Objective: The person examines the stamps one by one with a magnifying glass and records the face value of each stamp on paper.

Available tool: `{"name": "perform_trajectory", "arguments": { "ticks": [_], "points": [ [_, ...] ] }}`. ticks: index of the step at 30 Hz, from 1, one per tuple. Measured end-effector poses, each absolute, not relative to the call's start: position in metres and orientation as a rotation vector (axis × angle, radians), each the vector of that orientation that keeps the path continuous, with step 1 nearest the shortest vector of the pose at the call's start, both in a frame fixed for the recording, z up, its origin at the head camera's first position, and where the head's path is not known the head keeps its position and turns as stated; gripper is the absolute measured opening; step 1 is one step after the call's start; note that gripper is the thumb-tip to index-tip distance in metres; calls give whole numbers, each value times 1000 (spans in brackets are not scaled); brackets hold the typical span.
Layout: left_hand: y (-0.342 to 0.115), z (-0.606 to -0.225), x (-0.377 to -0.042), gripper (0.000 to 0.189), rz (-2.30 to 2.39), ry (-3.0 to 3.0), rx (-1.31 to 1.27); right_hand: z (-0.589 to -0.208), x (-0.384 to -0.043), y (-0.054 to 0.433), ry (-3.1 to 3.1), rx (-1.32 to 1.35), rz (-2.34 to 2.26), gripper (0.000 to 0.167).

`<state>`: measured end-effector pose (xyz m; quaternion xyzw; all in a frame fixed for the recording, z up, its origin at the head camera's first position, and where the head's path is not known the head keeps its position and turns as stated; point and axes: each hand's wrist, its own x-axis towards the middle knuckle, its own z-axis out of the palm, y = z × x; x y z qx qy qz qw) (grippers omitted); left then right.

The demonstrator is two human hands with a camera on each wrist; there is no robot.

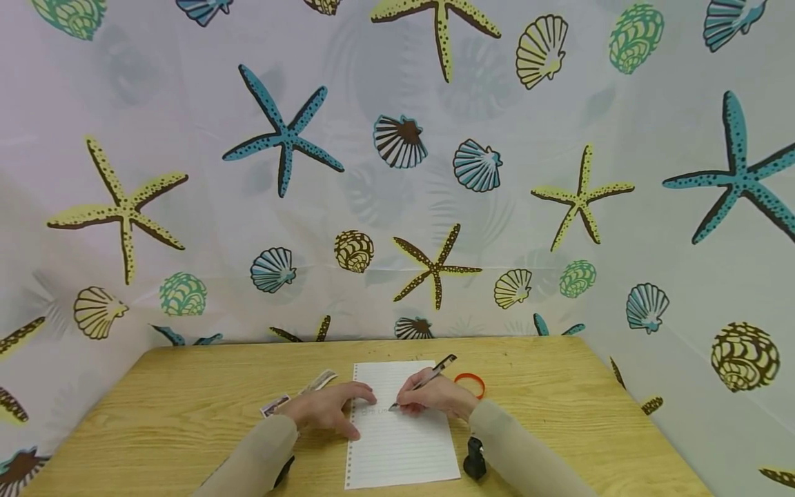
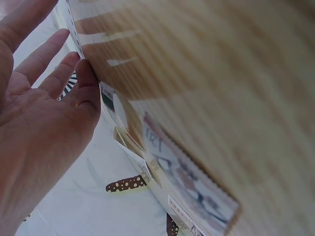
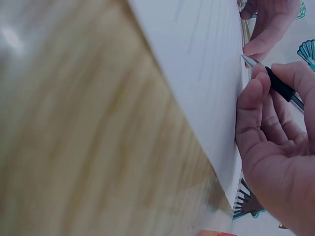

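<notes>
A lined sheet of paper (image 1: 400, 459) with holes down its left edge lies on the wooden table. My right hand (image 1: 437, 396) grips a pen (image 1: 444, 364), whose tip meets the sheet just right of some faint handwriting (image 1: 375, 412). In the right wrist view the pen's black grip (image 3: 280, 86) sits between thumb and fingers, and its silver tip points at the paper. Over the sheet's left edge lies my left hand (image 1: 328, 406), fingers spread and holding nothing. Beside it are small printed paper pieces (image 1: 275, 405), one with a scalloped edge like a stamp (image 2: 189, 179).
Right of the sheet, behind my right wrist, is a red ring-shaped band (image 1: 468, 375). A small black device (image 1: 475, 459) shows by the right sleeve. The wooden table (image 1: 559, 386) runs back to a white curtain (image 1: 348, 207) printed with starfish and shells.
</notes>
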<state>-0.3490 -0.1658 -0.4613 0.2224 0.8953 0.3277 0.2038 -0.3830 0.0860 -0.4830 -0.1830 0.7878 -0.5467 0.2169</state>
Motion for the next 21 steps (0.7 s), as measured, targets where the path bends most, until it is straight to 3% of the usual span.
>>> {"name": "perform_trajectory", "arguments": {
  "ticks": [21],
  "points": [
    [-165, -462, -350, 57, 892, 2515, 618, -481, -382, 86, 2213, -469, -1500, 11]
  ]
}}
